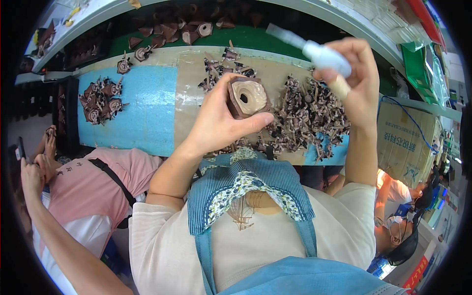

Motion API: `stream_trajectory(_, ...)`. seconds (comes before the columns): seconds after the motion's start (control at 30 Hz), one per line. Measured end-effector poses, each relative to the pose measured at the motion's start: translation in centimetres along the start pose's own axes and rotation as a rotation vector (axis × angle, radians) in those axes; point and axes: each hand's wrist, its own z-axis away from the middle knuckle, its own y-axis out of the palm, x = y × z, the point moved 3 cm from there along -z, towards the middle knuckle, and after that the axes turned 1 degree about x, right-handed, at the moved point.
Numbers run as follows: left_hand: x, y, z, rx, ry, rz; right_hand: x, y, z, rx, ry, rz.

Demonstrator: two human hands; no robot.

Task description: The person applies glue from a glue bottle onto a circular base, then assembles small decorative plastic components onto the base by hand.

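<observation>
– While the left hand cups a brown faceted piece at the centre of the frame, what's the right hand up to?

– Upper right, and it's got a white bottle! Fingers curled round the body, thumb pressed on the near side; the bottle is smeared by blur, so the exact grip is hard to read.

– And the left?

– Thumb along the lower rim, fingers wrapped behind the left side: a firm pinch across the piece.

– Call the step for us!

– My judgement: piece presented, bottle lifted clear of it, so this looks like a moment between touches of the nozzle. The next move would call for a steady left hand and a careful aim at the pale hollow.

– Which way do they point?

– The bottle's long axis runs on a diagonal, clear nozzle to the upper left, past the piece rather than at it. The piece turns its pale, dark-holed face up to the camera; seen end-on, its long axis can't be told.

– And below the bottle?

– A heap of small parts on the table, just right of the piece!
</observation>
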Motion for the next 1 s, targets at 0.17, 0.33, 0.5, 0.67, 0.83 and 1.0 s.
stream_trajectory(0.17, -0.9, -2.5, -0.6, -0.186, 0.176, -0.609, -1.5, 0.0, -8.0, -0.109, -0.165, -0.142)
stream_trajectory(0.33, -1.6, -5.0, -1.2, -0.221, 0.378, -0.589, -3.4, 0.5, -15.6, -0.215, -0.303, -0.114)
stream_trajectory(0.5, -1.5, -5.9, -1.9, -0.287, 0.490, -0.341, -3.0, 2.3, -15.7, -0.451, -0.277, 0.431)
stream_trajectory(0.67, -1.1, -5.6, -2.4, -0.472, 0.626, -0.380, -5.8, 4.3, -9.3, -0.645, -0.804, 0.852)
stream_trajectory(0.83, -0.4, -3.8, -3.7, -0.421, 0.783, -0.339, -19.1, 9.7, -6.3, 0.100, -0.130, 0.647)
stream_trajectory(1.0, -0.2, -2.7, -3.9, -0.440, 0.945, -0.379, -29.8, 13.4, -4.6, 0.481, 0.466, 0.662)
